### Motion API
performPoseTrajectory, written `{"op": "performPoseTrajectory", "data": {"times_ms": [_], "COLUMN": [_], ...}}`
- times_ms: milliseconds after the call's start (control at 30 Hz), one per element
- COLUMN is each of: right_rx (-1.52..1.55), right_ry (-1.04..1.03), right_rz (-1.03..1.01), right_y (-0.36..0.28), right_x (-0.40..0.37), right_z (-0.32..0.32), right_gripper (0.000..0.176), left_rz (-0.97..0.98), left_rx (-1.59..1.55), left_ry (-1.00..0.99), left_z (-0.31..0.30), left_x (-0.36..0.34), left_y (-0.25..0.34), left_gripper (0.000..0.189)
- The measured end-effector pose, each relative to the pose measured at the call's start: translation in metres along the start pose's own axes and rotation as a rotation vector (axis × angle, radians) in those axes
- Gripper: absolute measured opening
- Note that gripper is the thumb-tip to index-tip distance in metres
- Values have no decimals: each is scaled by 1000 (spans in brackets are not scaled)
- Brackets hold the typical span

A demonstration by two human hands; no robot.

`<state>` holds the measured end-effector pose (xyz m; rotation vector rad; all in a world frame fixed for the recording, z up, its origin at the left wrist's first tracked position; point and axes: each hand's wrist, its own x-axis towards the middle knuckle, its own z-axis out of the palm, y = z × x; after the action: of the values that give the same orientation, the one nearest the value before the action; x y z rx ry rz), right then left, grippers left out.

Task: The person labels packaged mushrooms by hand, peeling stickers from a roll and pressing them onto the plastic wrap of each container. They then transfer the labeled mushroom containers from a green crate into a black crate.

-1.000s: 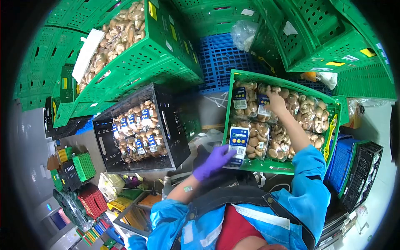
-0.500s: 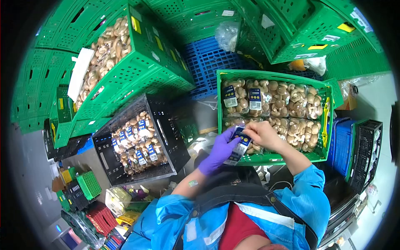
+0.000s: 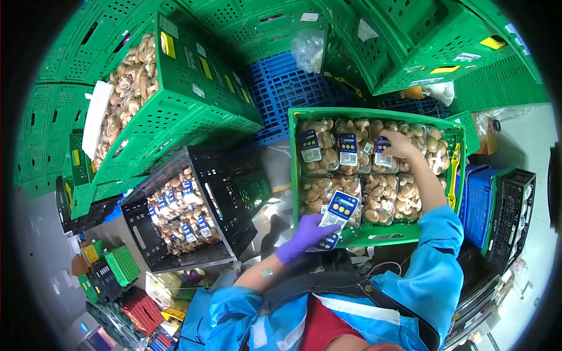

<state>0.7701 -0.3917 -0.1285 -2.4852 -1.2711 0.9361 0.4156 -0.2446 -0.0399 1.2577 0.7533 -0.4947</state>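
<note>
My left hand (image 3: pixel 310 236), in a purple glove, grips a bundle of blue-and-white labels (image 3: pixel 341 209) over the front edge of the green crate (image 3: pixel 374 236). My bare right hand (image 3: pixel 399 145) reaches across that crate with its fingers on a single label (image 3: pixel 383 157), which lies against a clear-wrapped mushroom pack in the back row. Two packs to its left, one a mushroom pack (image 3: pixel 349 130), carry the same kind of label. Unlabelled packs of mushrooms (image 3: pixel 380 199) fill the front row, partly covered by my right forearm and the labels.
A black crate (image 3: pixel 225 193) with labelled mushroom packs stands at left. Behind it is a tall green crate (image 3: pixel 193 117) heaped with mushrooms. A blue pallet (image 3: pixel 281 88) lies at the back, and stacked blue crates (image 3: pixel 481 205) stand at right.
My right hand has moved from the label bundle to the back row, taking one label onto the third pack. The left hand stays near the front edge with the bundle, now more exposed.
</note>
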Motion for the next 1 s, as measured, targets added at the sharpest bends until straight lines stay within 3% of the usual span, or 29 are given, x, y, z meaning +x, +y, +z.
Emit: {"op": "performPoseTrajectory", "data": {"times_ms": [67, 133, 167, 233, 267, 300, 333, 367, 400, 467, 500, 533, 600, 667, 700, 733, 767, 800, 867, 900, 933, 1000], "right_rx": [-188, -454, -419, -8, 511, 1017, 737, 722, 562, 617, 603, 593, 515, 527, 532, 588, 642, 623, 923, 586, 421, 325], "right_ry": [10, 382, 481, 434, 81, -157, -21, 21, 102, 127, 111, 93, 100, 213, 234, 101, -36, -12, 212, 386, 373, 84], "right_rz": [80, 94, 35, 166, 269, 329, -96, -162, -40, -152, -201, -241, -274, -153, -132, -91, -48, -19, 179, 139, 178, 84], "right_y": [-8, -18, -20, -51, -114, -139, -162, -188, -208, -228, -240, -253, -263, -280, -285, -287, -284, -269, -230, -187, -181, -207], "right_x": [7, 4, -3, -30, -58, -77, -99, -115, -125, -138, -143, -150, -151, -151, -147, -143, -137, -122, -93, -77, -72, -72], "right_z": [6, 4, 2, 13, -12, 2, 17, 22, 24, 41, 46, 48, 46, 48, 53, 55, 55, 52, 45, 64, 70, 87], "right_gripper": [66, 69, 64, 59, 54, 53, 44, 31, 21, 18, 16, 14, 20, 25, 28, 26, 24, 24, 18, 24, 31, 41], "left_rz": [28, 101, 142, 299, 296, 296, 290, 241, 238, 845, 834, 829, 186, 272, 158, 45, 53, 13, -66, 6, -5, 101], "left_rx": [-76, -114, -81, 143, 144, 375, 606, 690, 692, 755, 553, 559, -189, -87, -62, -35, -161, -15, 155, 290, 326, 76], "left_ry": [-1, -4, 9, 70, 75, 115, 150, 159, 158, 650, 627, 609, -48, -1, -15, -29, -102, -178, -340, -365, -349, -260], "left_z": [-2, -4, -5, -8, -10, -11, -13, -16, -19, -22, -22, -27, -39, -51, -58, -65, -69, -73, -88, -96, -104, -117], "left_x": [-3, -1, -6, -10, -10, -11, -14, -17, -22, -36, -41, -50, -64, -72, -78, -83, -85, -89, -118, -124, -128, -137], "left_y": [-1, -2, 10, 12, 14, 15, 14, 11, 12, 19, 18, 11, -4, -11, -12, -13, -30, -47, -28, -37, -56, -71], "left_gripper": [28, 26, 25, 28, 28, 31, 33, 43, 43, 45, 48, 48, 43, 36, 31, 26, 27, 30, 30, 32, 31, 29]}}
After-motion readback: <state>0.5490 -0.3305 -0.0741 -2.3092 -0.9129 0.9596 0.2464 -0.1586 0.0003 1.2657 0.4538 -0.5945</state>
